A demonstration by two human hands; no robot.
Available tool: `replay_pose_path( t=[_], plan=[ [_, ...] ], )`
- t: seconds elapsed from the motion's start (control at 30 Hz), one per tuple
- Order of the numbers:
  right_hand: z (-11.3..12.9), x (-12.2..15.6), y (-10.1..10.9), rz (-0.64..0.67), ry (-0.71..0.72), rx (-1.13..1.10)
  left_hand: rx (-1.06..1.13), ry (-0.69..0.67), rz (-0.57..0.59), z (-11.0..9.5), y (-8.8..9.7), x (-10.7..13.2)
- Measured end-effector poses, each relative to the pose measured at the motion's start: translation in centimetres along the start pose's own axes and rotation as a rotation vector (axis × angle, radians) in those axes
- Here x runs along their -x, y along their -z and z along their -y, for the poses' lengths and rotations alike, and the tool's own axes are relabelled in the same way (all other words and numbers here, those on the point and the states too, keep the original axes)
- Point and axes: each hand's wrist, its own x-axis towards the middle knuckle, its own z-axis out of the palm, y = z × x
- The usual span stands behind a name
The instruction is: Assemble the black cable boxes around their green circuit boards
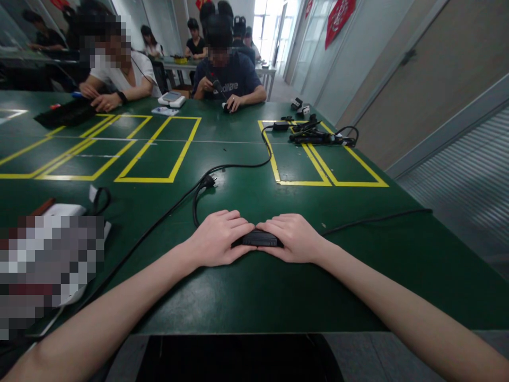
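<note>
A black adapter (260, 239) is between the two hands of the person, on the near part of the green worktop (222, 307) or very slightly above it; I cannot tell which. The left hand (218, 239) holds its left end and the right hand (296, 239) holds its right end. On both sides the fingers (243, 231) are closed on the adapter, with the thumbs along its near side, and the tips of the two hands nearly meet over its middle.

Beyond the adapter and to its left lies a black plug (207, 182), whose cord (195, 207) comes down to the left hand. To the right of the adapter, a thin black cable (377, 217) goes out from behind the right hand to the edge of the worktop. A long cable (238, 166) passes to the left of the adapter and also beyond it, near a bundle of black cables (314, 139), which lies farther away on the right. Yellow tape outlines (145, 180) are stuck beyond the adapter on both sides. Across from it sit a person in a dark blue shirt (248, 77) and, more to the left, a person in a white top (142, 71).
</note>
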Motion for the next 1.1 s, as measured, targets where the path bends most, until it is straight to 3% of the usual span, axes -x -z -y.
replay_pose_path(
  t=[0.17,0.33,0.43,0.6,0.7,0.77,0.97,1.1],
  plan=[
    [-0.1,0.1,0.1,-0.037,0.031,0.061,-0.027,0.036,-0.035,0.2,0.0,0.0],
    [0.2,0.1,0.4,-0.019,-0.011,-0.022,-0.039,0.039,0.018,0.6,0.0,0.1],
    [0.2,0.2,0.7,0.022,-0.123,-0.254,-0.036,0.036,0.027,0.5,0.0,0.1],
    [0.3,0.4,1.5,0.184,-0.358,-0.849,-0.022,-0.014,0.012,-0.2,-0.2,0.1],
    [0.6,0.4,1.9,0.271,-0.415,-1.021,-0.022,-0.019,0.029,-0.5,-0.2,0.1],
    [0.9,0.3,2.0,0.268,-0.416,-1.007,-0.021,-0.011,0.04,-0.6,-0.4,0.1],
    [0.6,0.4,2.5,0.156,-0.317,-0.665,-0.037,0.034,-0.004,-0.4,-0.8,0.0],
    [-1.7,1.1,3.2,-0.062,-0.444,-0.695,-0.073,0.053,-0.131,-0.4,-0.4,0.0]
  ],
)
